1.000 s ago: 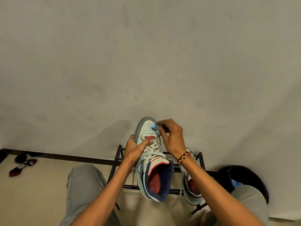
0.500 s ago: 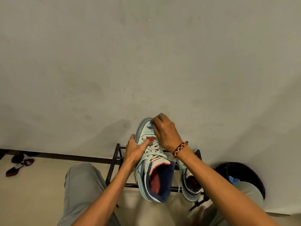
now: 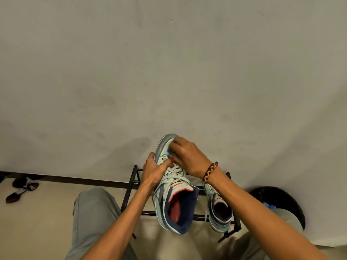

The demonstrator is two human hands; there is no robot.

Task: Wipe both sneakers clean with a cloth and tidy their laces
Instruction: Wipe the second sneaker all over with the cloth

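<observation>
A pale mint high-top sneaker [image 3: 175, 199] with a navy collar, red lining and white laces is held up in front of me, toe pointing away. My left hand [image 3: 153, 170] grips its left side by the lower laces, thumb across the lace area. My right hand [image 3: 187, 158] pinches a small light blue cloth [image 3: 166, 151] against the toe box. The cloth is mostly hidden under the fingers. The second sneaker [image 3: 218, 209] stands on the black metal shoe rack [image 3: 135, 182], partly behind my right wrist.
A plain grey wall fills the upper view, with a dark skirting strip below. A black round bin [image 3: 281, 199] with something blue inside sits at the right. Dark footwear [image 3: 22, 186] lies on the beige floor at far left. My knees in grey trousers flank the rack.
My right hand with the cloth slid from the toe tip back along the toe box toward the laces. The left hand kept its grip on the sneaker.
</observation>
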